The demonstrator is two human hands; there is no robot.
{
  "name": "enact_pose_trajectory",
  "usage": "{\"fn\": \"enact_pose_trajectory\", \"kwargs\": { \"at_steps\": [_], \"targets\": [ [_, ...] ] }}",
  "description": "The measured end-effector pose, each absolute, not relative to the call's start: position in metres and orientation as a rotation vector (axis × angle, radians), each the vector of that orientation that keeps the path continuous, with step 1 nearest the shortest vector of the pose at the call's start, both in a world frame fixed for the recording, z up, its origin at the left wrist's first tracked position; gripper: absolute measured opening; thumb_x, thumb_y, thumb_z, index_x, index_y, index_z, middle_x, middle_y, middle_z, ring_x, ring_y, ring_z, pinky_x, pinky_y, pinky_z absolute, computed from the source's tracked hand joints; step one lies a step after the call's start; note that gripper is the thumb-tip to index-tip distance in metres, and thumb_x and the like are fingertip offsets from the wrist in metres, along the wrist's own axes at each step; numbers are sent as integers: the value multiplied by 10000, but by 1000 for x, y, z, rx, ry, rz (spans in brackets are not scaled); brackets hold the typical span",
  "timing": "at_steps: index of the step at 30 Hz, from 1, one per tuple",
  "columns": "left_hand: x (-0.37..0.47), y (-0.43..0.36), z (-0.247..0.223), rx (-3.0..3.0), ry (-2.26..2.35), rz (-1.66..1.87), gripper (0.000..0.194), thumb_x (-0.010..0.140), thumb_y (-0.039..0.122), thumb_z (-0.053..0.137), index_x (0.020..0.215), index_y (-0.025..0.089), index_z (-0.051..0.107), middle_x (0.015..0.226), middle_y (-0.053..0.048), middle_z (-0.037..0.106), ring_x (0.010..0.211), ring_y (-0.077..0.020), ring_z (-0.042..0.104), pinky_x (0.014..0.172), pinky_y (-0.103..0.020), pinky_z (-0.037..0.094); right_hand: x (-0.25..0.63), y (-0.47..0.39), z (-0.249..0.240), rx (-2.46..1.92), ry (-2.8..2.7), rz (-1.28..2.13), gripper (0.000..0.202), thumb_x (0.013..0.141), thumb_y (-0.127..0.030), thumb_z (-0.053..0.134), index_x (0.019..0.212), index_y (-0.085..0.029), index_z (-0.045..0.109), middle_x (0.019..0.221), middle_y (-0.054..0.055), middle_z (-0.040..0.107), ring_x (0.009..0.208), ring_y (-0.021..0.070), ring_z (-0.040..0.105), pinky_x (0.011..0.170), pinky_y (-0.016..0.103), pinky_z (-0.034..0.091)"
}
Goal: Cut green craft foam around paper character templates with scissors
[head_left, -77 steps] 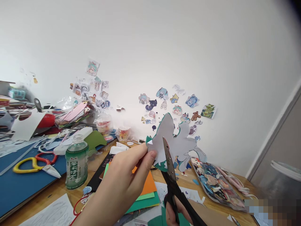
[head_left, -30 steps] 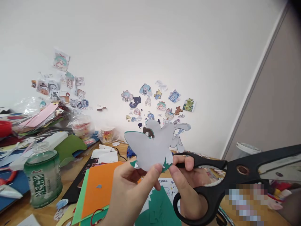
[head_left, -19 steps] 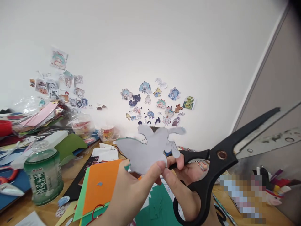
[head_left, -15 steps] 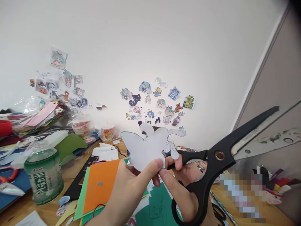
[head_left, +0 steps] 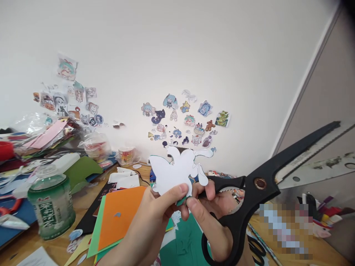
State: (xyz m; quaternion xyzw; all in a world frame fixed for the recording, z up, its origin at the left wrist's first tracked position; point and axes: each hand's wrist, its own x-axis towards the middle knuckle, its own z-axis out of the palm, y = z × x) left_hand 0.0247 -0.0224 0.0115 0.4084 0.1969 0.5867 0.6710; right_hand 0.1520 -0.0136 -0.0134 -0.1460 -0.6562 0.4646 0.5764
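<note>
A white paper cutout [head_left: 172, 171] with a curvy, irregular outline and thin green edges is pinched between the thumb and fingers of my left hand [head_left: 162, 207]. Through the handle loops of large black-handled scissors [head_left: 260, 183] pass the fingers of my right hand [head_left: 215, 218]. The blades point to the upper right, parted, away from the paper. My right fingertips are close against the lower right edge of the cutout, beside my left thumb.
Orange [head_left: 122, 210] and green sheets lie left of my hands, dark green paper [head_left: 185, 240] below them. A green jar [head_left: 51, 203] stands at left near piled craft papers. Cutout stickers [head_left: 189, 120] cover part of the wall. Another black-handled pair of scissors [head_left: 255, 249] lies at lower right.
The cutout has shifted slightly right and turned a little in my left hand, and some green now shows at its lower edge. My right hand still holds the scissors.
</note>
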Motion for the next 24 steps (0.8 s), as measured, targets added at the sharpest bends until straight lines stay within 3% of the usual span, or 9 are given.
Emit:
{"fn": "enact_pose_trajectory", "kwargs": {
  "at_steps": [6,16,24],
  "targets": [
    [25,-21,14,823,441,1254,194,770,230,673,606,135,632,564,19,534,501,-77,445,516,-193,445,153,-8,-15,-357,-1520,1072,239,937,-125,495,836,-245,314,812,-79,509,659,74,606,632,230,507],
    [29,-23,8,875,520,1336,143,767,287,694,733,159,639,673,10,539,602,-102,467,588,-224,463,148,-6,-20,-402,-1445,966,214,913,-154,531,823,-240,357,805,-61,496,619,78,535,554,208,455],
    [33,-21,6,748,419,1191,144,768,267,699,752,131,655,721,0,528,621,-79,444,619,-187,456,130,-14,-22,-346,-1276,830,225,914,-142,517,797,-229,346,742,-78,470,575,45,534,565,148,489]
  ]
}}
